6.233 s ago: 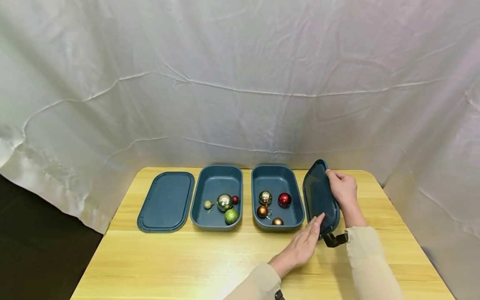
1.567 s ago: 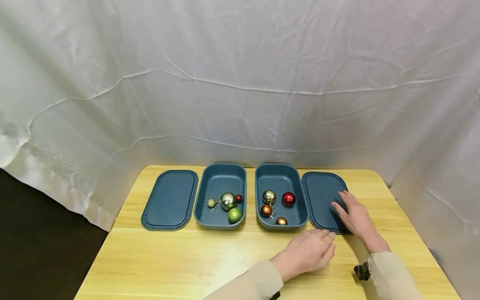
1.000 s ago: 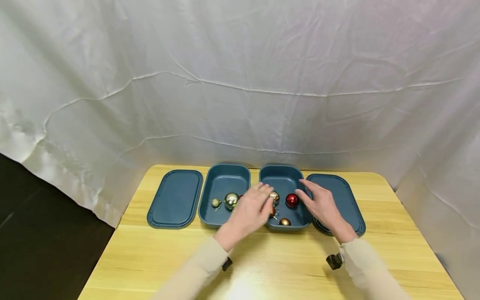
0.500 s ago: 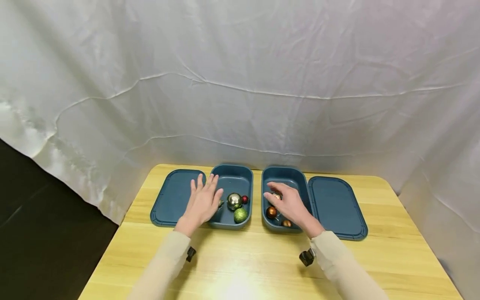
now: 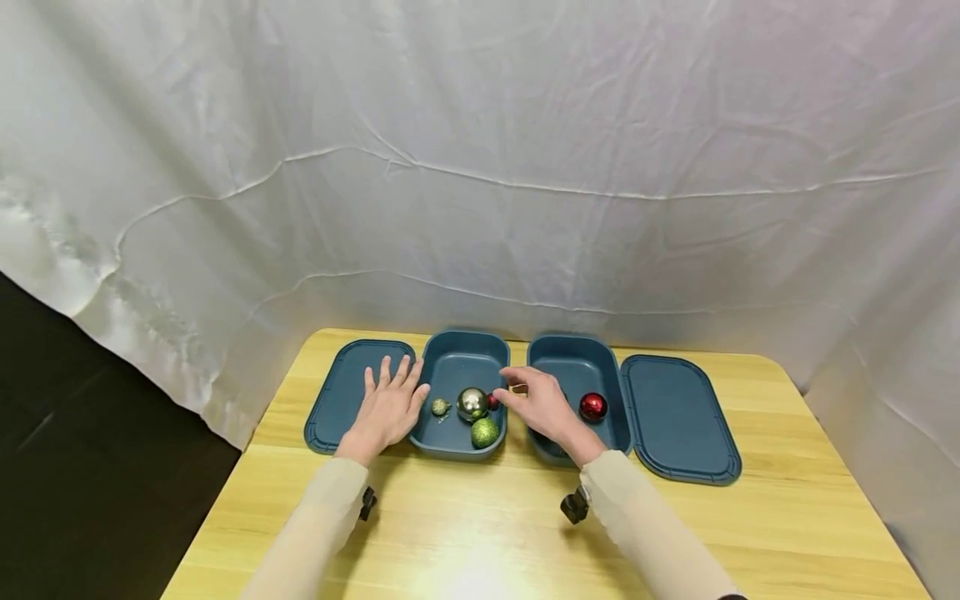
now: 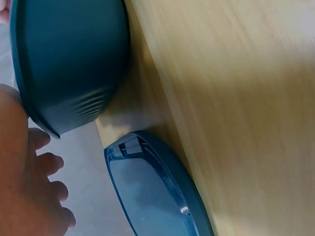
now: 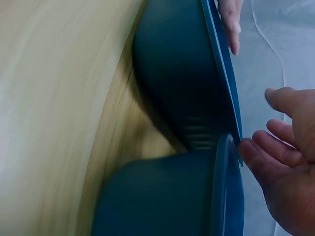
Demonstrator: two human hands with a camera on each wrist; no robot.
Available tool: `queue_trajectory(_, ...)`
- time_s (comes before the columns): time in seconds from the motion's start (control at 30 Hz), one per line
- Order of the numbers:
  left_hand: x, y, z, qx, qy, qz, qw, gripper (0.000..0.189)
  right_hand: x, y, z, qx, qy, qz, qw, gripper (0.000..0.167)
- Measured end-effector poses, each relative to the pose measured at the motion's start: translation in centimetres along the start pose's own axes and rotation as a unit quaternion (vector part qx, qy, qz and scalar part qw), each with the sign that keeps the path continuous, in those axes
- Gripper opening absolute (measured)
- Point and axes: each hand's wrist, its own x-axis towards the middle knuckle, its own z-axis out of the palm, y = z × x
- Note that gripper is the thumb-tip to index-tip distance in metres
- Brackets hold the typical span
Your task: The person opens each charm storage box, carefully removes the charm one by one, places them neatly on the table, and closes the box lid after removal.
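Note:
Two deep blue boxes stand side by side. The left box (image 5: 467, 360) holds a shiny gold bauble (image 5: 472, 404), a green glitter bauble (image 5: 484, 432), a small gold bauble (image 5: 440, 407) and a small red bauble (image 5: 492, 402). My left hand (image 5: 386, 408) spreads its fingers over that box's left rim and the left lid (image 5: 337, 396). Above the gap between the boxes is my right hand (image 5: 540, 404), thumb and fingers apart with nothing between them, fingertips close to the left box's rim. It hides most baubles in the right box (image 5: 566, 367); a red bauble (image 5: 593, 407) shows.
Flat on the wooden table (image 5: 465, 525), the right lid (image 5: 678, 417) lies beside the right box. A pale curtain (image 5: 525, 208) hangs behind the table and at its sides. Dark floor (image 5: 90, 467) shows at the left.
The right lid, earlier tilted up in both hands, was laid flat and let go. Both hands then moved left, the left hand across to the left box, the right hand over the right box.

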Motion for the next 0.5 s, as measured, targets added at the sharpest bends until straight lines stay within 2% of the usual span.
queue_trajectory(0.13,0.0,0.0,0.1,-0.008,-0.006,-0.001,0.9999,0.062,0.6,-0.8,0.8,-0.017,-0.006,-0.012,0.9998,0.043)
queue_trajectory(0.3,0.1,-0.1,0.3,-0.013,0.005,0.005,0.9999,0.063,1.2,-1.7,1.8,-0.031,-0.030,-0.027,0.9987,0.042)
queue_trajectory(0.5,0.2,-0.2,0.6,-0.024,0.015,0.009,0.9996,0.063,2.1,-2.4,3.4,-0.066,-0.063,-0.026,0.9955,0.045)
